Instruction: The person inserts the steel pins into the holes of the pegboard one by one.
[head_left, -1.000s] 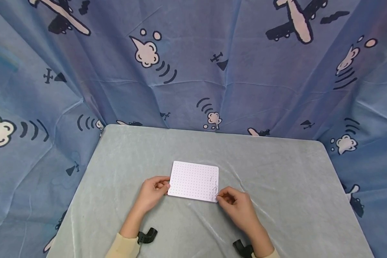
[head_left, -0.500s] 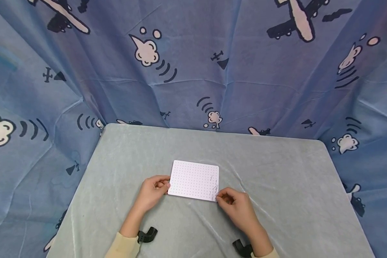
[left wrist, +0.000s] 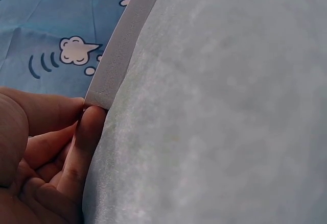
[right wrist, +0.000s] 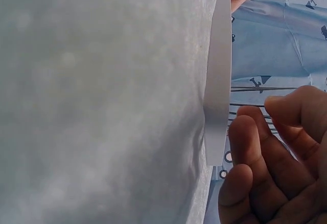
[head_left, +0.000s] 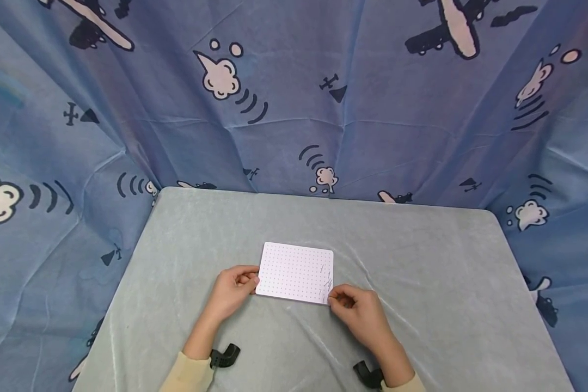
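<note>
A white pegboard [head_left: 289,271] with rows of small holes lies flat at the middle of the table. Several thin dark metal pins [head_left: 326,282] stand up from its right part. At the board's left edge, my left hand [head_left: 232,292] grips the side; the left wrist view has thumb and a finger at the corner of the board's edge [left wrist: 113,71]. My right hand [head_left: 360,313] is at the near right corner. In the right wrist view, its thumb and fingertips close on the top of one upright pin [right wrist: 246,105], beside several others. Its other fingers curl close to the board.
A pale grey-green cloth with a few creases covers the table [head_left: 436,272]. Behind and on both sides hangs a blue curtain [head_left: 284,98] with cartoon planes and clouds. A black wrist mount [head_left: 224,356] sits on the left wrist, another mount [head_left: 368,375] on the right.
</note>
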Tool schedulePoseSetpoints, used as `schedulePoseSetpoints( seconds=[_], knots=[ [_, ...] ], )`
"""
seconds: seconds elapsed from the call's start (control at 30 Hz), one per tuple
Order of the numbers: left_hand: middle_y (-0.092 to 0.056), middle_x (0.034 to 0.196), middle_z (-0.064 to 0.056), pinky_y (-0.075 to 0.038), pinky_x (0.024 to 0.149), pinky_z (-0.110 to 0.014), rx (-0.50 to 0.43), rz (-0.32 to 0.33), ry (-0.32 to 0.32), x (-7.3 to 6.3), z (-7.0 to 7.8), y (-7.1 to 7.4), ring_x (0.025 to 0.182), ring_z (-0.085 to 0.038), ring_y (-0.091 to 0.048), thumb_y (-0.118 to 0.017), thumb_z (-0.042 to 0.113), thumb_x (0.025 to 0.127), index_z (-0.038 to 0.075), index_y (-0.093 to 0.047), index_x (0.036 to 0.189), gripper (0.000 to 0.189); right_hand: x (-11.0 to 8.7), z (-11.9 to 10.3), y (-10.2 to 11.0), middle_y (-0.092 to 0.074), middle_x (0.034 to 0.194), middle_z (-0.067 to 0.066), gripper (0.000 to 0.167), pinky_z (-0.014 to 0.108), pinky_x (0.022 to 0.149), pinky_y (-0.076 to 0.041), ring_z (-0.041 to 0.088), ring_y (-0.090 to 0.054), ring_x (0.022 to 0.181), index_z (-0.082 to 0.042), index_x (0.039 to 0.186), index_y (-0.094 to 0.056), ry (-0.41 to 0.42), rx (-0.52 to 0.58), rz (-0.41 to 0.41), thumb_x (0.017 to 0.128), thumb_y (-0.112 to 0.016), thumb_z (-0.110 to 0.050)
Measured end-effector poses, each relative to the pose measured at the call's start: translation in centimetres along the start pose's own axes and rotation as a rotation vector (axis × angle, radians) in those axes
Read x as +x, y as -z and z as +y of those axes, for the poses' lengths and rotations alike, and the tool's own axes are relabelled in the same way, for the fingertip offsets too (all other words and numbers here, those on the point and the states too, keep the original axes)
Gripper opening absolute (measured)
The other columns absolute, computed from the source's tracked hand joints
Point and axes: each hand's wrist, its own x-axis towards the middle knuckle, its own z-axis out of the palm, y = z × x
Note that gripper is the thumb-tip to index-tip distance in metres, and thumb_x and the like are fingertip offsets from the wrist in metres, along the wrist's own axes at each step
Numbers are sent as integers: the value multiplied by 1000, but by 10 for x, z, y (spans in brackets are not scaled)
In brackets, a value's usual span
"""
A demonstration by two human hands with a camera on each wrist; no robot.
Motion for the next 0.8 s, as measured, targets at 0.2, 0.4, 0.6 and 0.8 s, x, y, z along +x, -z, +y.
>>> schedulePoseSetpoints(
  seconds=[0.2,0.4,0.6,0.8],
  knots=[
    [-72,93,-11,-64,66,-31,-1,4,8,-2,0,0,73,-20,-68,-77,-4,99,-6,-78,124,25,-1,-1,3,-67,74,-16,19,24,56,-51,4,-58,63,-16,90,-79,-56,-6,-46,86,-89,-1],
    [-72,93,-11,-64,67,-30,-5,-4,12,-2,0,3,73,-20,-68,-77,-4,99,-6,-78,124,25,-1,1,12,-68,77,-16,19,25,60,-51,5,-60,67,-19,95,-79,-139,-51,-83,88,-91,-6],
    [-72,93,-12,-63,67,-28,2,-3,18,-2,-1,4,73,-19,-69,-77,-4,99,-5,-78,125,26,-1,13,36,-74,92,-7,18,28,69,-55,10,-65,78,-11,114,-79,-228,-110,-75,97,-85,-14],
    [-72,94,-12,-63,66,-29,-4,3,19,-4,-2,4,73,-20,-68,-77,-4,99,-6,-78,125,26,-8,34,69,-77,111,2,31,32,79,-58,16,-69,95,-8,131,-74,-303,-181,-74,107,-75,-27]
  ],
)
